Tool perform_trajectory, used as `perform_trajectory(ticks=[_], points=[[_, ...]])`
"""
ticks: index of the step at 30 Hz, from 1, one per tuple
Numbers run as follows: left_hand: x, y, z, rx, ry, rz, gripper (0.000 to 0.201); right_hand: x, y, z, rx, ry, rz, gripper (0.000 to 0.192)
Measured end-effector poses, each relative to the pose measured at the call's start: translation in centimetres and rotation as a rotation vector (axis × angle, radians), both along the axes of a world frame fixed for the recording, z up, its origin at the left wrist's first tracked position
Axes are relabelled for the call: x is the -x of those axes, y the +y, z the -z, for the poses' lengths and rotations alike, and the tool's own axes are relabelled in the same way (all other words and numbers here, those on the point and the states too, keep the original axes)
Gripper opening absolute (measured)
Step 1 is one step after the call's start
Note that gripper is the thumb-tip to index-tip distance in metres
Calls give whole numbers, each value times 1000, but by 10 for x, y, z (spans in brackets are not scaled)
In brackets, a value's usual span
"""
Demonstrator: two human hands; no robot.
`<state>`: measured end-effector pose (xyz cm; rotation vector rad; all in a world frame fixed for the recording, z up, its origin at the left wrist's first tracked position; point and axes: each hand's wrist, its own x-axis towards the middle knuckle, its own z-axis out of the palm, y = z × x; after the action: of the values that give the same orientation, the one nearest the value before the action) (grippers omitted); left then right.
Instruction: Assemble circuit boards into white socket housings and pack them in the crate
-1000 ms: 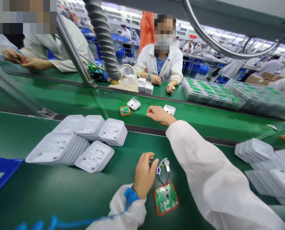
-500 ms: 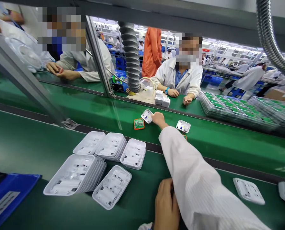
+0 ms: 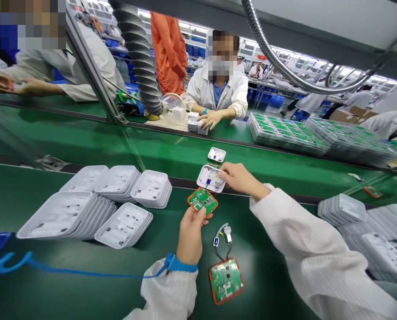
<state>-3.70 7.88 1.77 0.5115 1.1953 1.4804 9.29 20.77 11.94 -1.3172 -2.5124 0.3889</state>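
My left hand (image 3: 190, 233), with a blue band on its wrist, pinches the lower edge of a green circuit board (image 3: 201, 200) framed in orange. Just beyond it, my right hand (image 3: 240, 178) grips the right side of a white plastic shell (image 3: 206, 178). Thin wires run between shell and board, and both are held over the near edge of the belt. Below my hands, another orange-framed circuit board (image 3: 226, 281) lies on the bench, its dark leads ending in a looped cable and plug (image 3: 222, 238). A second white shell (image 3: 216, 154) rests on the green belt behind.
Stacks of white covers (image 3: 56, 215) stand at left, and more covers (image 3: 341, 209) at right. A blue coiled cord (image 3: 94, 272) leads to my wristband. Across the belt (image 3: 171, 149), a co-worker (image 3: 218, 89) touches small white boxes (image 3: 194, 122) beside piled board trays (image 3: 285, 131).
My right hand has drawn back from the belt with the shell and wired board. My left hand has come forward and taken the board. The view has swung right. The co-worker's hand reached the boxes.
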Motion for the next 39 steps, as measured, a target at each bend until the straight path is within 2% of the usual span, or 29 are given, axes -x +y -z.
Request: perform_trajectory(ticks=[2,5,9,12,16,21,25,29,34,39], points=[[-6,-4,1,-3,49,-86,37,-4,-20,6,-51,-37,72,16],[-15,-11,5,-18,223,-181,28,-7,-41,9,-116,-131,136,16],[-19,-17,7,2,459,-191,25,-11,-59,8,-138,-177,154,16],[-19,-19,4,16,496,-162,25,-15,-66,8,-165,-130,178,16],[-21,-20,1,29,406,-138,25,-16,-75,15,-238,-71,177,13],[-25,-19,-6,79,328,-121,19,-17,-81,36,-388,-72,117,9],[-28,-15,-16,153,301,-94,14,-18,-78,53,-499,-42,58,11],[-28,-12,-30,214,114,-49,16,-20,-74,66,-565,8,-7,14],[-21,-9,-43,291,-83,40,6,-23,-73,74,-624,55,-100,19],[-19,-8,-44,339,-216,91,9,-26,-71,76,-658,143,-152,22]])
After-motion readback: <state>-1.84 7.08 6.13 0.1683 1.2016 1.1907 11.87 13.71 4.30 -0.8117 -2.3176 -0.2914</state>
